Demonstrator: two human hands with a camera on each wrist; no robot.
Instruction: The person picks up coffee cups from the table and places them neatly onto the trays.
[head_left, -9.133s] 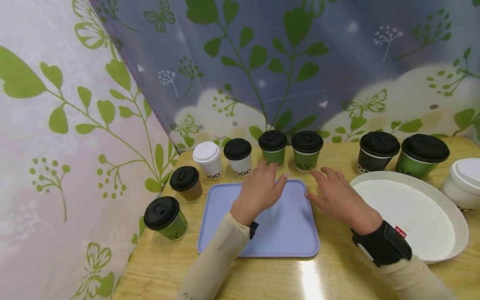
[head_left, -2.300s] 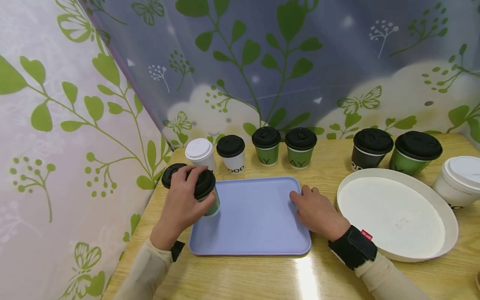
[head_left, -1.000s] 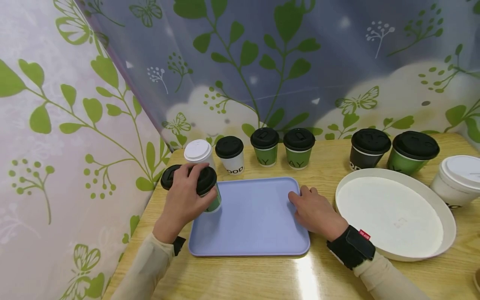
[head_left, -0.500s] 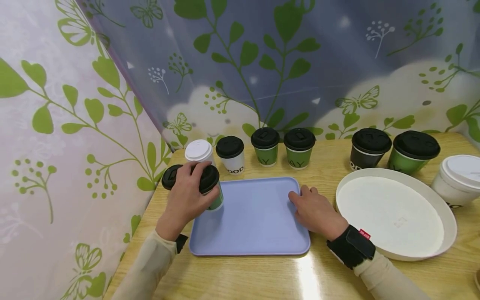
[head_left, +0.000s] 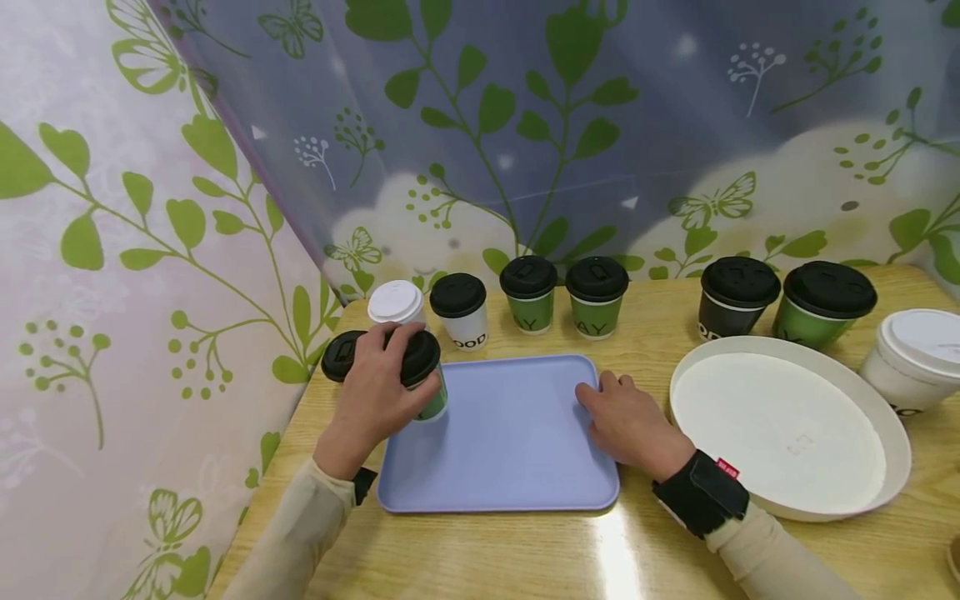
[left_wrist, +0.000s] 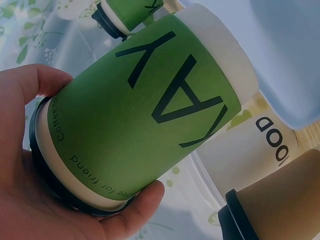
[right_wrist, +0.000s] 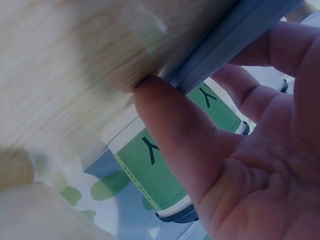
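Head — two hands [head_left: 372, 388], nine cups [head_left: 433, 403], one blue tray [head_left: 510, 450].

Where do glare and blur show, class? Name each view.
Head view: a glare streak on the wooden table in front of the lavender tray; left wrist view: lettering on the green cup is readable; right wrist view: the wood grain is smeared by blur.

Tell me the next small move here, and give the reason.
I'd probably lower the cup gently until its base sits flat on the tray. The left hand grips it near the lid, its base shows against the tray's left end, and the right hand holds the tray's right edge. Whether the base touches is hard to tell.
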